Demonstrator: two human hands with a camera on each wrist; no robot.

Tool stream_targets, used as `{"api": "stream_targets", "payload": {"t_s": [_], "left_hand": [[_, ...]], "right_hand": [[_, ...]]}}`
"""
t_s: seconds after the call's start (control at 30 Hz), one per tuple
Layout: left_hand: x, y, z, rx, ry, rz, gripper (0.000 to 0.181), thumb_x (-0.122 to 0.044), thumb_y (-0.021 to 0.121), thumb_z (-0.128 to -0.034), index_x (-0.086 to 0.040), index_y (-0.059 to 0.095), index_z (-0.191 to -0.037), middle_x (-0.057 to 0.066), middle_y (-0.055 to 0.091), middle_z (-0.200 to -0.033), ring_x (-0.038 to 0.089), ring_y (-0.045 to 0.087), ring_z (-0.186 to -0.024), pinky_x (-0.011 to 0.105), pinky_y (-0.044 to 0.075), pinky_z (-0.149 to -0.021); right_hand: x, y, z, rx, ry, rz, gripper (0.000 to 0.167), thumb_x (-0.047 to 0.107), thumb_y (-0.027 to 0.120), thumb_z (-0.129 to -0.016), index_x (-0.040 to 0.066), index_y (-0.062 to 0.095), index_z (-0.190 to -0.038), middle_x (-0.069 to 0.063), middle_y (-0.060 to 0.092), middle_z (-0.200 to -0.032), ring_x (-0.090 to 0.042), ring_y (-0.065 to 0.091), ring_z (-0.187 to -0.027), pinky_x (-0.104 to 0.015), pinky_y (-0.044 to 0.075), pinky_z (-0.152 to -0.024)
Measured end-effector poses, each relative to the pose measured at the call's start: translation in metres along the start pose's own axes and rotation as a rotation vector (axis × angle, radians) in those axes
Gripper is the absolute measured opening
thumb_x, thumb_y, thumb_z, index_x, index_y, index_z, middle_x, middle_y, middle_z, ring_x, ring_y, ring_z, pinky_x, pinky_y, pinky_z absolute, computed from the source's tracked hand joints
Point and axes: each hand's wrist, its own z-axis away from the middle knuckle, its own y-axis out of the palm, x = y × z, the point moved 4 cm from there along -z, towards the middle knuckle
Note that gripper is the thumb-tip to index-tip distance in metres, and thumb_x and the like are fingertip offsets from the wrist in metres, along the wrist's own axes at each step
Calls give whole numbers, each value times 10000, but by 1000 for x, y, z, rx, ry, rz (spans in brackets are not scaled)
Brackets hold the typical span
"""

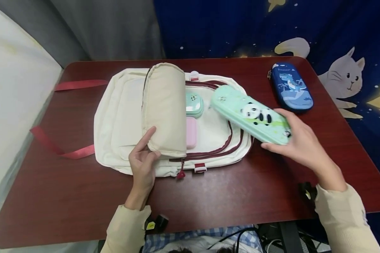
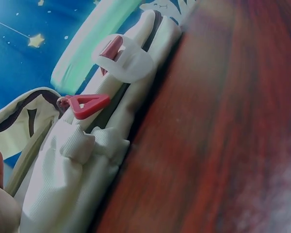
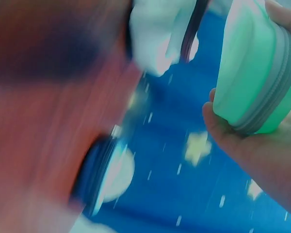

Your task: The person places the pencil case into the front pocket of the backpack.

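Left grip [image 1: 142, 164] pinched on flap [image 1: 168, 105], right grip [image 1: 300, 144] round mint case [image 1: 232, 104], panda print [image 1: 254, 112] in head view only

One backpack [image 1: 120, 116], four cases [image 1: 251, 114] (two mint)

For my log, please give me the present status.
Left hand holds beige flap. Right hand grips green panda case. Flap partly hides small case, pink box.

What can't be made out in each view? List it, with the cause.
Head: left ends of the pink item and small mint case, behind the flap.
Head: some fingers of the right hand, behind the panda case.
Left wrist: most of the left hand, cut off by the left edge.
Right wrist: surface details of the blue case, lost to blur.
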Motion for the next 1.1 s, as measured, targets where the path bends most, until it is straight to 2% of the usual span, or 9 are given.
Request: {"api": "stream_targets", "payload": {"t_s": [0.1,0.17,0.27,0.33,0.43,0.6,0.77,0.97,1.1], "left_hand": [[-1,0,-1,4,-13,7,570,188,418,-710,119,490,-1272,174,485,-1332,135,445,-859,187,390,-563],[-2,1,-2,6,-19,16,568,187,422,-710,117,494,-1269,173,486,-1332,99,439,-779,182,381,-554],[-4,4,-5,23,-18,19,563,179,424,-715,110,499,-1269,172,488,-1331,97,465,-848,183,400,-588],[-5,5,-8,31,-19,23,556,181,423,-718,106,509,-1262,166,504,-1316,79,424,-769,176,393,-578],[-8,7,-10,46,-16,31,556,190,414,-716,94,525,-1253,144,529,-1293,113,443,-978,172,422,-637],[-12,5,-13,50,-28,79,560,204,403,-719,74,543,-1245,120,541,-1283,142,425,-1101,170,440,-693],[-12,4,-14,44,-55,117,560,201,390,-729,63,547,-1248,119,531,-1295,144,419,-1082,162,429,-675],[-11,4,-14,52,-79,117,579,186,402,-719,36,552,-1258,113,520,-1310,147,420,-1111,208,406,-811],[-11,5,-15,50,-83,144,584,183,401,-711,20,568,-1247,101,521,-1307,137,427,-1081,216,383,-839]], "right_hand": [[16,13,-22,74,-90,2,934,338,837,-647,122,351,-1414,-124,442,-1299,-273,427,-1047,-450,348,-826],[24,18,-35,111,-131,24,933,355,830,-653,121,354,-1420,-126,435,-1315,-268,417,-1082,-466,357,-860],[30,21,-49,148,-170,48,933,351,830,-654,118,360,-1426,-131,439,-1308,-268,416,-1087,-467,364,-878],[32,21,-55,168,-181,62,924,342,830,-656,117,368,-1425,-124,449,-1287,-263,423,-1064,-455,372,-867],[34,17,-60,188,-205,71,905,313,836,-653,95,390,-1410,-117,467,-1246,-253,437,-1023,-427,375,-836],[38,11,-69,212,-258,74,879,259,838,-658,88,407,-1404,-131,466,-1264,-266,434,-1045,-436,369,-836],[34,7,-67,265,-249,46,876,218,845,-645,147,418,-1406,-90,476,-1252,-237,437,-1041,-419,365,-818],[35,10,-52,350,-266,22,849,222,848,-639,192,450,-1388,-51,483,-1263,-198,436,-1041,-385,357,-806],[40,10,-45,385,-264,25,839,225,842,-650,215,448,-1391,-55,470,-1287,-208,436,-1051,-397,366,-806]]}}
